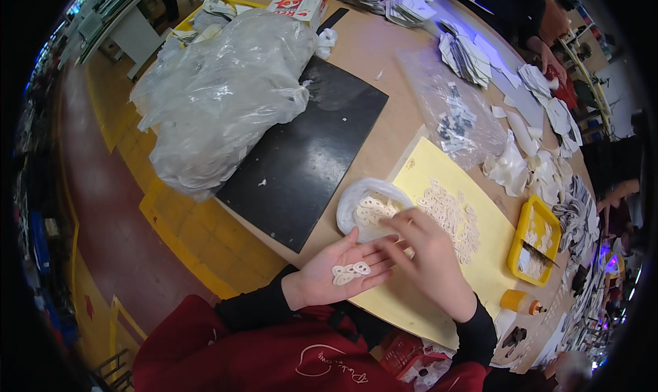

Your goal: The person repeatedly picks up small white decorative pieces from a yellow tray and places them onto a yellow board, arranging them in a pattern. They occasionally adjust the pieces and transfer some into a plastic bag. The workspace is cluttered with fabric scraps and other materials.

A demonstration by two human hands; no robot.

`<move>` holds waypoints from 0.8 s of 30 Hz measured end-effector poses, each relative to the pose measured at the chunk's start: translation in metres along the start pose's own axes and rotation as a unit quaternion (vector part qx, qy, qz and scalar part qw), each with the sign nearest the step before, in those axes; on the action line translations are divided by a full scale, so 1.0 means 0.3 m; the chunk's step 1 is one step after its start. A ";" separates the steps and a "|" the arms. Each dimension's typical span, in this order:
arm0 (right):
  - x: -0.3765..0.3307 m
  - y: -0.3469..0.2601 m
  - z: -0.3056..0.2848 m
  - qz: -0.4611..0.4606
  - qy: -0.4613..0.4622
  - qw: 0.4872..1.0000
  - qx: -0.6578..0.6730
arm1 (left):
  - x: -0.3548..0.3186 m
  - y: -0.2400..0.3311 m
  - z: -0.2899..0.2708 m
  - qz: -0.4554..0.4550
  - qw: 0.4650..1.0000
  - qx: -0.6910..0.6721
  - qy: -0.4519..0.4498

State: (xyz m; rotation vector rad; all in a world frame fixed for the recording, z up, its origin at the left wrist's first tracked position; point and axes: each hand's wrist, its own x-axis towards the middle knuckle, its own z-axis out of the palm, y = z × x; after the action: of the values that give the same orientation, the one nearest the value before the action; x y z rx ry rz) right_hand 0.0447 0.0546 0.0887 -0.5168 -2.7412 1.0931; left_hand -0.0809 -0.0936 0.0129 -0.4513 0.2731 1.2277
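My left hand [325, 277] is palm up with its fingers stretched out flat. Several small cream cut-out pieces [351, 273] with holes in them lie overlapping on its palm. Just over its fingertips hovers my right hand [428, 255], back upward, fingers bent and smeared by motion; whether anything is between them cannot be made out. Behind both hands sits a clear plastic bag [349, 203], rolled open, with more such pieces [375, 208] inside. A loose pile of the same pieces [452, 221] is spread on a yellow board [418, 162], partly behind my right hand.
A black mat [301, 159] and a large, bulging plastic bag [226, 90] take up the left side. At right stand a yellow tray [519, 238] with scraps and an orange-yellow bottle [519, 301]. Farther back are a bag of small parts [456, 118], stacked cut pieces [466, 56] and another person's hand [548, 59].
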 end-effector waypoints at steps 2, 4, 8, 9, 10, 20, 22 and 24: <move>-0.030 -0.025 0.029 -0.011 -0.055 0.997 0.051 | -0.002 0.007 -0.008 0.003 0.999 0.018 -0.037; -0.050 -0.043 0.066 -0.061 -0.065 0.995 0.051 | 0.003 0.009 -0.014 0.015 0.996 0.039 -0.080; -0.076 -0.038 0.085 -0.036 -0.048 0.996 0.060 | 0.023 0.004 -0.006 0.041 0.986 0.095 -0.134; -0.078 -0.034 0.085 -0.033 -0.053 0.996 0.058 | 0.025 0.004 0.000 0.041 0.984 0.099 -0.145; -0.079 -0.032 0.081 -0.028 -0.056 0.996 0.061 | 0.025 0.003 0.005 0.038 0.984 0.100 -0.140; 0.041 0.018 -0.048 0.079 0.000 0.995 0.059 | 0.024 -0.016 0.033 0.009 0.998 -0.050 -0.042; 0.042 0.005 -0.029 0.058 0.033 0.997 0.033 | 0.022 -0.017 0.034 0.005 0.998 -0.040 -0.050; 0.016 -0.020 -0.002 0.017 0.049 0.999 0.008 | 0.024 -0.020 0.035 0.006 0.999 -0.017 -0.029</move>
State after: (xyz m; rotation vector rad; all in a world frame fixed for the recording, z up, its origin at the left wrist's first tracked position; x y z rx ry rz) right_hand 0.0389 0.0526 0.0932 -0.6006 -2.6456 1.0676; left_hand -0.0734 -0.0843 0.0201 -0.4442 0.2058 1.2571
